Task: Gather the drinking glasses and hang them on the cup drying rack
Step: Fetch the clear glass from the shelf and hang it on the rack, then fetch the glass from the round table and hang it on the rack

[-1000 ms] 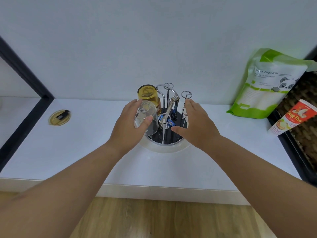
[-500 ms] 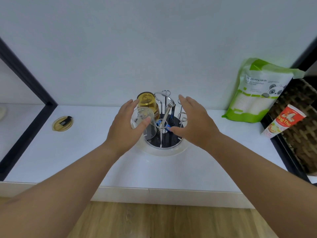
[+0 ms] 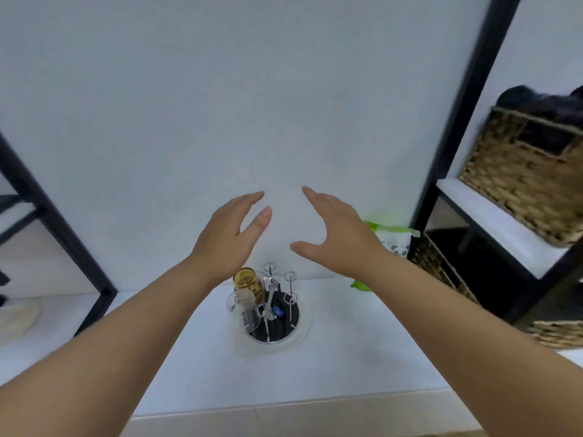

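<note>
Both hands hover empty, fingers spread: the left hand (image 3: 232,236) and right hand (image 3: 336,236) raised above the cup drying rack (image 3: 273,310) on the white bench (image 3: 195,367). Below the left hand, a clear glass (image 3: 244,313) and an amber glass (image 3: 250,283) hang upturned on the rack's prongs. The clear glass looks tilted and might slip off if bumped. Behind the right wrist sits a green pouch (image 3: 392,242); beyond it, wicker baskets (image 3: 523,171) on a shelf. Nothing blocks the rack.

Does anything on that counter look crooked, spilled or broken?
Nothing much. The clear glass and the amber glass hang upside down on the drying rack, each leaning outward as its prong slants. No spill or crack shows. Both the left hand and right hand are empty.
</note>
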